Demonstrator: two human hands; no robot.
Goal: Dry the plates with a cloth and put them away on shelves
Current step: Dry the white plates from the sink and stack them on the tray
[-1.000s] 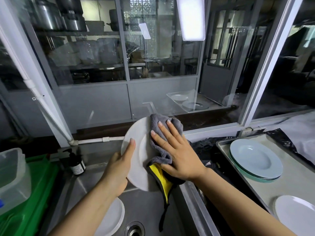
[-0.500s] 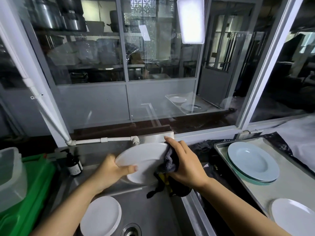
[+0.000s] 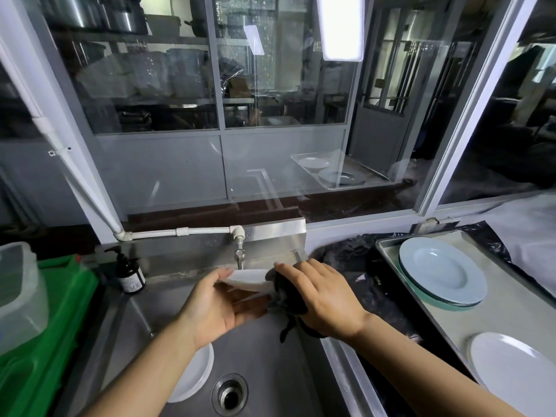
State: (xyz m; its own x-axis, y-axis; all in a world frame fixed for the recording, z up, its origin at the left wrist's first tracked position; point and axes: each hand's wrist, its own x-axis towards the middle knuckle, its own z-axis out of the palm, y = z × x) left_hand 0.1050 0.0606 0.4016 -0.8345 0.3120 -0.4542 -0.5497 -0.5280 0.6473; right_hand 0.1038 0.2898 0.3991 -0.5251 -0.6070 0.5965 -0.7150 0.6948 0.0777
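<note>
Tilted further since half a second ago, the round white plate point(image 3: 249, 279) now lies almost edge-on above the steel sink point(image 3: 270, 350). Left hand point(image 3: 219, 308) cradles it from below, fingers point(image 3: 249, 310) spread flat under it and thumb on top. Right hand point(image 3: 322, 299) presses the dark grey cloth point(image 3: 285, 296) on its right rim, fingers curled around the cloth. Pale blue plates point(image 3: 442, 270) sit on the tray point(image 3: 388, 251) on the counter.

White plate point(image 3: 251, 279), dark grey cloth point(image 3: 287, 293), pale blue plates point(image 3: 442, 270).

White plate point(image 3: 248, 279) tipped flat — nearly edge-on now.
</note>
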